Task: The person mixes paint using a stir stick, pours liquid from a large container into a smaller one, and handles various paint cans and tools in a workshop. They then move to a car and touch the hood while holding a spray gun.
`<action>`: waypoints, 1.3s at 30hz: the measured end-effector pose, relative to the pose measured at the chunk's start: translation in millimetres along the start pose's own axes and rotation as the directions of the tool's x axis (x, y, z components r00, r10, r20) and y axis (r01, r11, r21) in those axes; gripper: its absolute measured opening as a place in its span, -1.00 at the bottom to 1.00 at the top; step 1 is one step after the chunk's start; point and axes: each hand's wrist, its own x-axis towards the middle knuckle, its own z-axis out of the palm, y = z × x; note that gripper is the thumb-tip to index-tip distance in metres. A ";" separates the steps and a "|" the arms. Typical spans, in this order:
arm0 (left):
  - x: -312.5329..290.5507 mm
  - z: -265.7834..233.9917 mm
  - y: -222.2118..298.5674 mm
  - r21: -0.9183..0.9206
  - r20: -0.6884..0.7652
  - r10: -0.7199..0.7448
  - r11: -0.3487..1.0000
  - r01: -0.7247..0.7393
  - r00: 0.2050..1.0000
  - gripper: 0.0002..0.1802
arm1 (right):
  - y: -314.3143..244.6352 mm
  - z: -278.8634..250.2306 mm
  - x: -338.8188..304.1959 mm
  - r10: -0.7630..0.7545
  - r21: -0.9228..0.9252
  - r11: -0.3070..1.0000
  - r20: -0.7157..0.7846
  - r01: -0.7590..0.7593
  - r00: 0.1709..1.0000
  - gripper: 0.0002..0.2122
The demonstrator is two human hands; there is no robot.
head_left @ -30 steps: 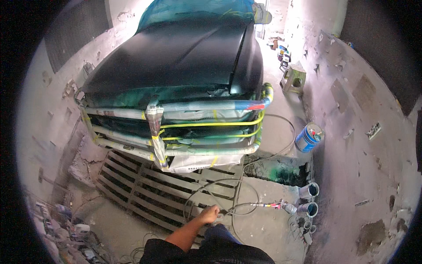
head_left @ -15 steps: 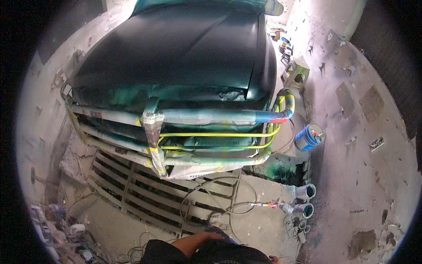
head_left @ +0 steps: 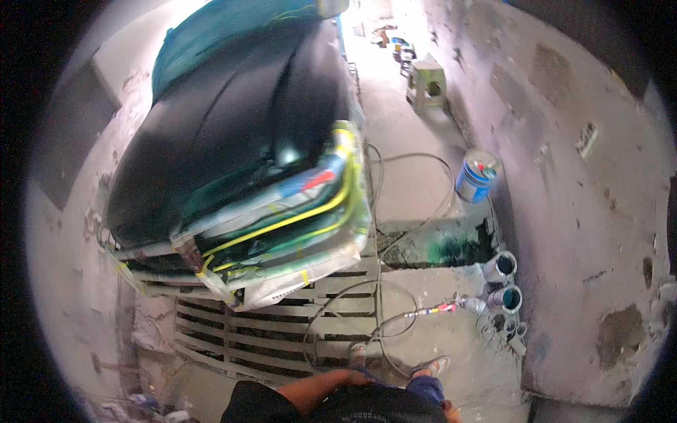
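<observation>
My left hand rests against the front of my body at waist height; its fingers are too dark and small to make out. Only a bit of my right hand shows low by my right leg, its fingers hard to read. Nothing held can be seen at either hand. Beyond my feet stands a vehicle with a matte black hood. Its front guard bar is wrapped in paper and yellow tape. On the floor to my right lies a spray gun, joined to a looped hose.
Two open cans and smaller cups stand beside the spray gun. A blue bucket sits by the right wall, with a plastic stool farther back. A slatted grate covers the floor before the vehicle.
My view has swung to the right, so the vehicle sits farther left and tilted. My feet and more of my right leg have come into sight.
</observation>
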 end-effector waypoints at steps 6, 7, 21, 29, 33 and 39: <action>-104.2 -52.6 184.1 0.214 -0.034 -0.140 0.966 0.144 0.990 -0.24 | 9.1 -100.0 17.4 0.019 0.092 0.995 0.144 -0.033 0.989 -0.46; -101.8 -64.2 201.3 0.235 0.020 -0.183 0.956 0.173 0.983 -0.27 | 22.4 -101.3 24.6 -0.034 0.069 0.997 0.142 0.024 0.989 -0.46; 285.2 -186.5 263.6 0.256 -0.579 0.134 0.966 0.023 0.804 -0.82 | 74.4 -15.0 94.6 0.235 0.201 0.956 -0.096 -0.212 0.967 -0.62; 520.1 -286.3 261.5 0.390 -0.801 0.282 0.915 0.103 0.528 -0.46 | 96.3 -0.2 120.6 0.474 -0.007 0.877 0.179 -0.480 0.862 -0.60; 560.8 -291.6 282.1 0.358 -0.849 0.181 0.888 0.289 0.497 -0.70 | 102.7 -4.0 121.5 0.305 0.246 0.940 -0.285 -0.239 0.909 -0.59; 551.6 -304.8 263.2 0.422 -0.814 0.321 0.899 0.114 0.484 -0.83 | 90.8 -48.9 131.9 0.291 0.116 0.954 -0.140 -0.276 0.946 -0.70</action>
